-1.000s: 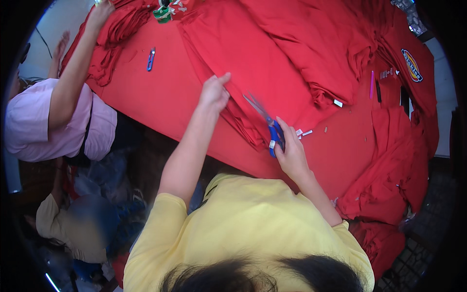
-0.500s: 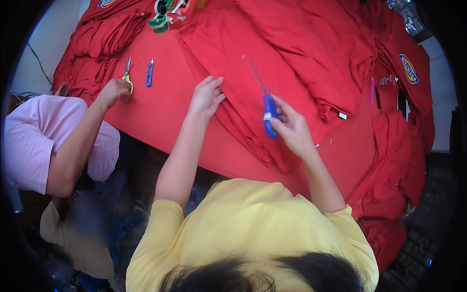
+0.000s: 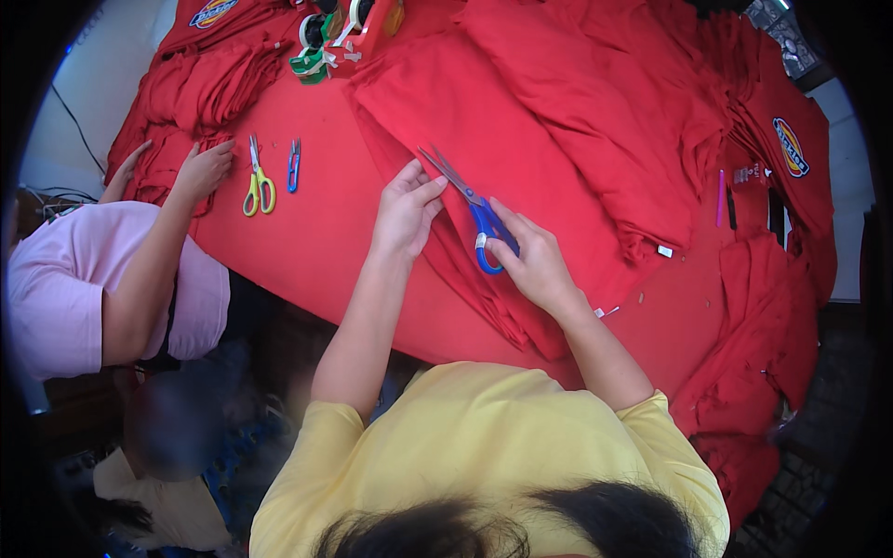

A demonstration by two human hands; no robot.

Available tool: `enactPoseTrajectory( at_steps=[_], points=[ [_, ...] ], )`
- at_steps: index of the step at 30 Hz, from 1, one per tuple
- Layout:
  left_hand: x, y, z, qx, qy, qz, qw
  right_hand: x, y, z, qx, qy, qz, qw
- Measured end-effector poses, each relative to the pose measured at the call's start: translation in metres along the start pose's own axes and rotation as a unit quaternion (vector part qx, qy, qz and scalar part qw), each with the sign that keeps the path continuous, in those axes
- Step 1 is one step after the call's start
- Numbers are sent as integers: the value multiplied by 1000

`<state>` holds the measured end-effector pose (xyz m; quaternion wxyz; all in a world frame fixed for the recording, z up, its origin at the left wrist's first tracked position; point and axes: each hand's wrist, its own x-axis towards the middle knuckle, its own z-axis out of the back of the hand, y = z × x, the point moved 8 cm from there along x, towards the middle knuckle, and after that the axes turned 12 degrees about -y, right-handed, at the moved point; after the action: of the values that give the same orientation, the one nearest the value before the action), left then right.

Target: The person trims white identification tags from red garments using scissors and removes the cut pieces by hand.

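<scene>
Blue-handled scissors [image 3: 486,223] are in my right hand [image 3: 533,258], fingers wrapped through the handles. Their blades are slightly parted and point up-left over the red garment [image 3: 521,177] spread on the table. Beside the blade tips, my left hand [image 3: 407,214] has its thumb and fingers drawn together at the garment's left side. Whatever is pinched there is too small to make out. The garment lies in layered folds, with a small white tag [image 3: 664,251] at its right.
A co-worker [image 3: 130,279] in a pink shirt handles a stack of red garments [image 3: 209,88] at left. Yellow-handled scissors [image 3: 259,191] and blue thread snips [image 3: 294,167] lie between us. Tape dispensers [image 3: 326,46] stand at the back; more red garments [image 3: 753,307] are heaped at right.
My right hand has brought the scissors leftward to my left hand, whose fingers have closed together. The co-worker has let go of the yellow-handled scissors and reached to the red stack.
</scene>
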<state>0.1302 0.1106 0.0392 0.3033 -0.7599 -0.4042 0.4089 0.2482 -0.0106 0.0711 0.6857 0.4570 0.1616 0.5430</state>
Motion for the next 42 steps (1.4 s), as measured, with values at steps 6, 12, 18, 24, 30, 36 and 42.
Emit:
enactPoseTrajectory(
  at_steps=[6, 12, 18, 24, 30, 36, 42],
  points=[
    [-1, -4, 1, 0, -16, -3, 1000, -1, -1, 0, -1, 32, -52, 998],
    [-1, -5, -2, 11, -8, -24, 1000, 2, 0, 2, 32, 35, -62, 997],
    [-2, -6, -5, 12, -2, -26, 1000, 0, -7, 3, 58, 22, -53, 997],
    [-2, -9, -3, 10, -15, -38, 999, -4, -19, -2, 93, 45, -134, 986],
    [7, -19, -4, -33, 2, -58, 998, -2, -12, -1, 105, 52, -126, 985],
    [2, -23, -12, 29, 24, -27, 999, 17, -3, -1, 113, 34, -64, 991],
    [9, -29, -8, 35, 10, -38, 999, 13, -26, -15, 231, 106, -249, 935]
  ],
)
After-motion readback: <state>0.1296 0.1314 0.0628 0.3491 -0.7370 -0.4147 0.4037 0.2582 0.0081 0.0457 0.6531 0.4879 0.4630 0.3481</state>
